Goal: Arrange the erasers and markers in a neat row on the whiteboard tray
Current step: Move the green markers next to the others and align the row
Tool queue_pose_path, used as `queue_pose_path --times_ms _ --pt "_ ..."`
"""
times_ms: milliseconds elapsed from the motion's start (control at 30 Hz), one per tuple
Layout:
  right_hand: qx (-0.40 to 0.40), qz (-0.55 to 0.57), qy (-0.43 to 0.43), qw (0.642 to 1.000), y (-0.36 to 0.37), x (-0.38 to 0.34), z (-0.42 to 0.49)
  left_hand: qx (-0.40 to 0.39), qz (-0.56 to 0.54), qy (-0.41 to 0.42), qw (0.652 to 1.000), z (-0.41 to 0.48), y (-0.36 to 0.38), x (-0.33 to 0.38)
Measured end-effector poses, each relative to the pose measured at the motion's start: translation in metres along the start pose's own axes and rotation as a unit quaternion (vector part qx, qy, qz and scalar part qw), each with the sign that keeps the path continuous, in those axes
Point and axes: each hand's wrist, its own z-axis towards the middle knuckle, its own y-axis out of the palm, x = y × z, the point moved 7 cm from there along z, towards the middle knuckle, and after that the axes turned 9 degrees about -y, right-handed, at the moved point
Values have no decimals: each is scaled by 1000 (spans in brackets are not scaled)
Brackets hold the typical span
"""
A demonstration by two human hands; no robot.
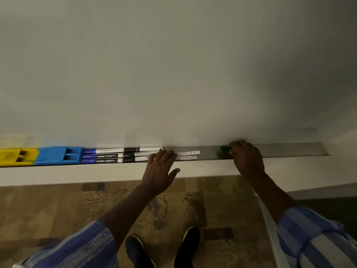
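A metal whiteboard tray (286,150) runs along the board's lower edge. At its left end lie a yellow eraser (18,156) and a blue eraser (58,155), end to end. Right of them lie blue-capped markers (108,156) and black-capped markers (143,154), stacked side by side. My left hand (160,169) rests with straight fingers on the white markers (188,155) in the middle of the tray. My right hand (246,159) grips a green-capped marker (225,148) further right in the tray; only its cap shows.
The whiteboard (173,64) fills the upper view. Below the tray is a white wall strip, then patterned brown carpet (48,209) with my two dark shoes (162,248). The tray's right end (326,149) holds nothing.
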Motion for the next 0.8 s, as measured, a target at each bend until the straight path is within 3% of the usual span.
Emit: queue_pose_path --times_ms 333,467,633,800 --pt "93 39 -78 992 -7 -116 30 -8 -12 -7 1000 -4 4 1" --pt "111 53 -61 991 0 -154 33 16 -18 -14 1000 -8 1 3" --pt "116 130 49 984 7 -141 19 40 -14 -32 999 -16 -2 -4" --pt "109 242 219 939 15 -103 4 55 -14 -68 996 -26 -3 -15"
